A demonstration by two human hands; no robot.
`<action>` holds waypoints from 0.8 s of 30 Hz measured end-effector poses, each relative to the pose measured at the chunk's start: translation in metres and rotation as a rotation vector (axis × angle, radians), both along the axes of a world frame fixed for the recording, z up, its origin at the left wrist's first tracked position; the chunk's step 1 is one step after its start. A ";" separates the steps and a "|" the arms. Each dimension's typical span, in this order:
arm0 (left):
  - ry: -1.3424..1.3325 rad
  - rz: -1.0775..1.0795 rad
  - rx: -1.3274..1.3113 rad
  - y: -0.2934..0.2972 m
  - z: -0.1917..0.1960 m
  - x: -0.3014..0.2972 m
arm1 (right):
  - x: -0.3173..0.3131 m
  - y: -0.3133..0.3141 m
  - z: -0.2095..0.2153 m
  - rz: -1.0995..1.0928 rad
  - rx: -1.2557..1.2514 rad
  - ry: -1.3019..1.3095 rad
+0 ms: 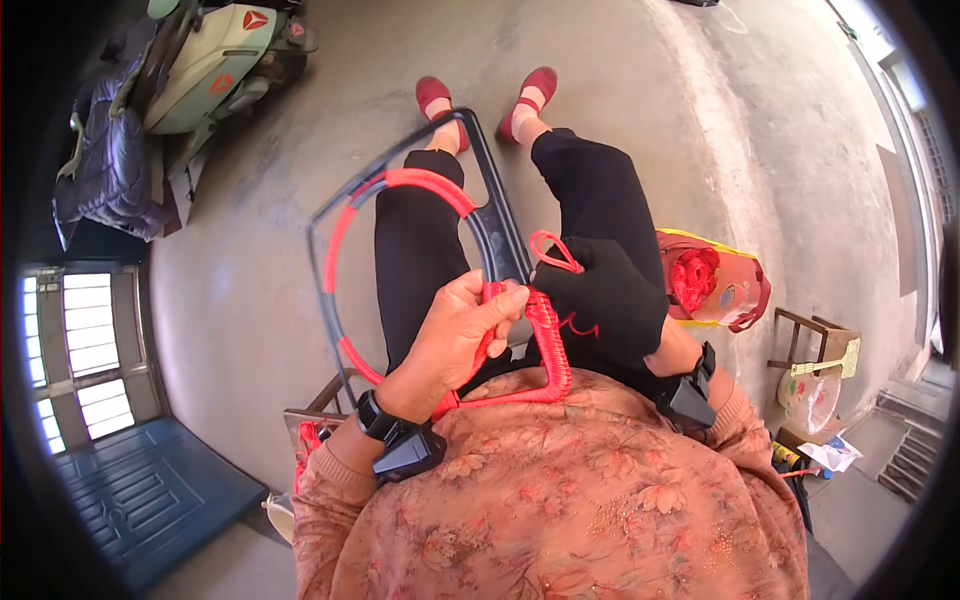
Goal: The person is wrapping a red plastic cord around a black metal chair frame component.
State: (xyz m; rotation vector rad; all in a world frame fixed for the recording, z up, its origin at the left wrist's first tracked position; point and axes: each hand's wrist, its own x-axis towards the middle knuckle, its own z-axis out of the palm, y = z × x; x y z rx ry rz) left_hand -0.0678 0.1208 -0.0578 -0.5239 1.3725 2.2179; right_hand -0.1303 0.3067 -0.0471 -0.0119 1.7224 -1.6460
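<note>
Grey floor (625, 65) is spreading beyond the lap (610, 205); over the lap, the left hand (462, 322) is pinching the frame (498, 232), the gloved right hand (605, 300) gripping cord (541, 240); keeping that taut should be helping wraps (545, 335) sit snug.

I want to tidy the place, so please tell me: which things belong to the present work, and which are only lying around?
In the work:
black frame
red cord wound on it
bag of red material, probably

Just standing about, it seems:
scooter
wooden stool
</note>
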 end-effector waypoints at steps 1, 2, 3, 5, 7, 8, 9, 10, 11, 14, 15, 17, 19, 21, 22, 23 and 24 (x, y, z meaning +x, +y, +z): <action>-0.074 0.054 0.085 -0.001 0.002 0.000 | -0.004 -0.001 -0.003 0.047 0.004 -0.010; -0.146 0.106 0.172 -0.002 0.003 0.001 | -0.005 -0.002 -0.006 0.091 0.009 -0.020; -0.128 0.066 0.155 -0.004 0.004 0.004 | -0.004 -0.002 -0.007 0.098 0.008 -0.021; -0.133 0.052 0.125 -0.005 0.003 0.006 | -0.003 -0.003 -0.008 0.172 0.039 0.007; -0.141 0.028 0.099 -0.008 0.004 0.007 | 0.002 -0.006 -0.004 0.167 0.029 -0.026; -0.171 0.007 0.106 -0.010 0.004 0.009 | 0.005 -0.007 -0.002 0.161 0.017 -0.057; -0.203 -0.014 0.113 -0.012 0.003 0.012 | 0.009 -0.008 -0.003 0.159 0.019 -0.063; -0.210 -0.016 0.116 -0.014 0.002 0.015 | 0.012 -0.009 -0.003 0.172 0.050 -0.105; -0.217 -0.032 0.115 -0.015 0.000 0.018 | 0.015 -0.011 -0.004 0.186 0.082 -0.148; -0.239 -0.047 0.134 -0.018 -0.002 0.022 | 0.023 -0.013 -0.017 0.171 0.061 -0.051; -0.217 -0.032 0.140 -0.018 -0.001 0.020 | 0.022 -0.012 -0.016 0.176 0.068 -0.053; -0.194 -0.008 0.153 -0.021 -0.004 0.020 | 0.016 -0.010 -0.006 0.143 -0.010 -0.099; -0.180 0.060 0.216 -0.024 -0.010 0.023 | 0.003 0.006 0.003 0.032 0.133 0.074; -0.161 0.070 0.234 -0.025 -0.008 0.024 | -0.013 0.058 -0.009 -0.106 0.012 0.283; -0.143 0.069 0.235 -0.026 -0.007 0.024 | -0.035 0.085 -0.014 -0.369 -0.141 0.180; -0.139 0.072 0.244 -0.027 -0.008 0.022 | -0.050 0.099 -0.015 -0.630 -0.289 0.075; -0.111 0.040 0.231 -0.028 -0.009 0.024 | -0.055 0.101 0.001 -0.725 -0.098 0.187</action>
